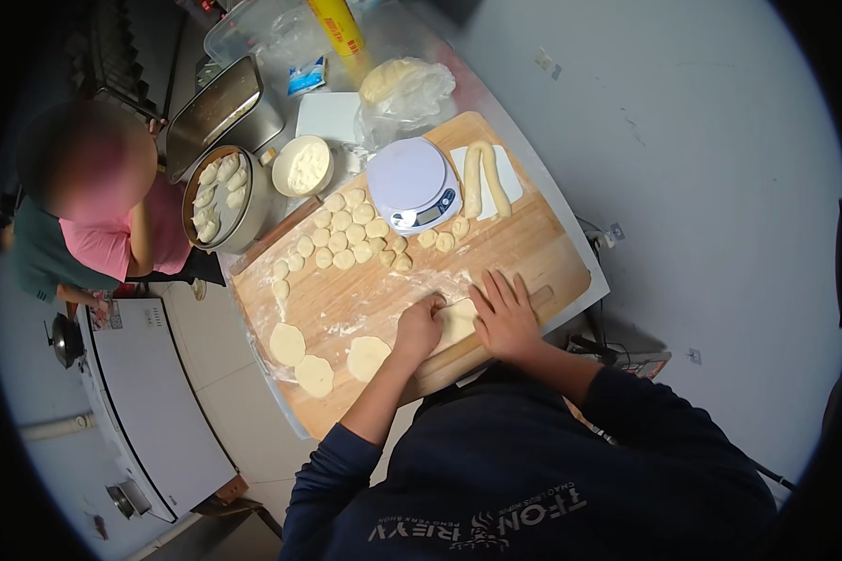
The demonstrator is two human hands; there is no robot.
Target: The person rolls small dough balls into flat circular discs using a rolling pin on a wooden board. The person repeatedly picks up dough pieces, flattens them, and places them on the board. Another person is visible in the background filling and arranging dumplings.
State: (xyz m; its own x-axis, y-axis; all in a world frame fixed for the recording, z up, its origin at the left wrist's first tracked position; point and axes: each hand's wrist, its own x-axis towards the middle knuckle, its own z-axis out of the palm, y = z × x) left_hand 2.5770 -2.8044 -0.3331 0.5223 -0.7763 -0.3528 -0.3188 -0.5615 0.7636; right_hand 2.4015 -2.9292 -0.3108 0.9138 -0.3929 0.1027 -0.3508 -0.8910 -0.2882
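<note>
My left hand (421, 329) has its fingers curled at the left edge of a flat sheet of dough (457, 319) near the front of the wooden board (386, 308). My right hand (506, 315) lies palm down over the sheet's right side, fingers slightly spread; what is under the palm is hidden. Left of my hands lie three thin dough rounds, one of them nearest my left forearm (368, 357). Beyond, several small flattened dough pieces (351, 231) sit in rows on the floured board. A digital kitchen scale (410, 182) stands behind them.
A dough rope (471, 179) rests partly on a white sheet (509, 179). A rolling pin (277, 235) lies along the board's left edge. Farther back are a bowl of flour (303, 166), a steamer with dumplings (221, 193), and bagged dough (407, 91). Another person (112, 224) stands left.
</note>
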